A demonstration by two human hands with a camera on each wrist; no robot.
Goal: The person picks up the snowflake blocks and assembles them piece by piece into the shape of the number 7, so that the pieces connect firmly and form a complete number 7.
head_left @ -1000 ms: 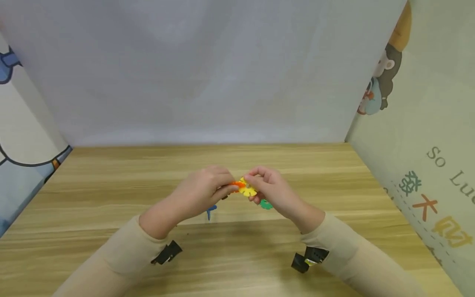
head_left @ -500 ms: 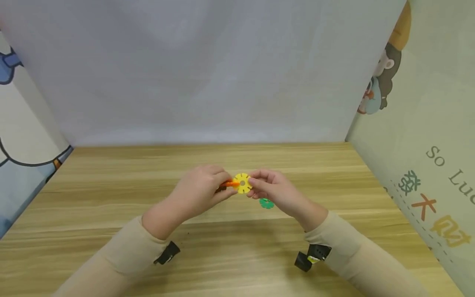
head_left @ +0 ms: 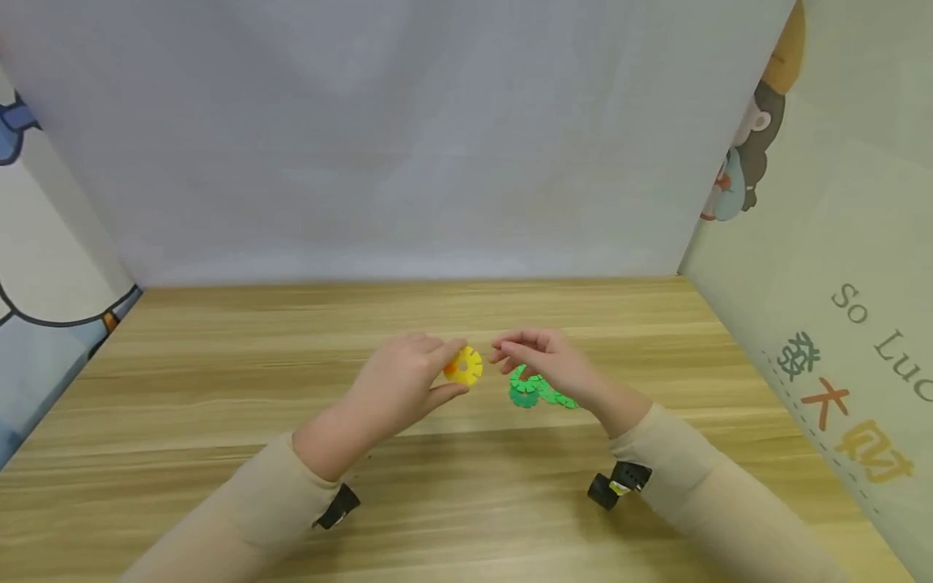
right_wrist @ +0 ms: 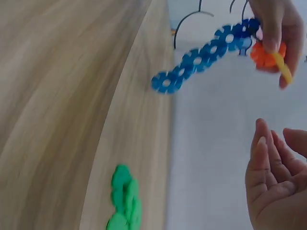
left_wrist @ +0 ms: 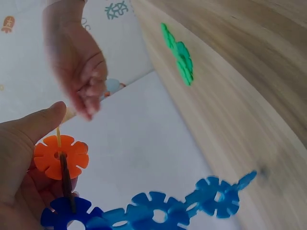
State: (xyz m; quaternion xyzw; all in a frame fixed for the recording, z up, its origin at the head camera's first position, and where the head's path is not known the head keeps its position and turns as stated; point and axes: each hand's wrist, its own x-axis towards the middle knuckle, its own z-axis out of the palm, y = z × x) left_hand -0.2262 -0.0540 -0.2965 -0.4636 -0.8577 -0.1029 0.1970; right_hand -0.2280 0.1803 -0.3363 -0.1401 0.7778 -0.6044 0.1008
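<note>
My left hand point(head_left: 404, 385) pinches a chain of notched plastic snowflake discs, gripping it near the end with the yellow disc point(head_left: 472, 368). An orange disc point(left_wrist: 76, 143) joins the yellow one, followed by a brown disc point(left_wrist: 66, 179) seen edge-on and a dark blue disc point(left_wrist: 53, 214). From there several lighter blue discs point(right_wrist: 205, 56) run down toward the table; in the head view the left hand hides them. Just right of the yellow disc, my right hand point(head_left: 550, 364) is raised with relaxed fingers and holds nothing.
Joined green snowflake discs point(head_left: 526, 379) lie on the wooden table point(head_left: 466, 502) below the right hand, partly covered by it in the head view. A pale grey sheet point(head_left: 408, 162) rises behind the table, and a printed wall covering point(head_left: 838, 267) stands at the right.
My right hand has let go of the yellow disc and drawn back a little to the right, uncovering more green discs. The left hand keeps the chain and has turned it.
</note>
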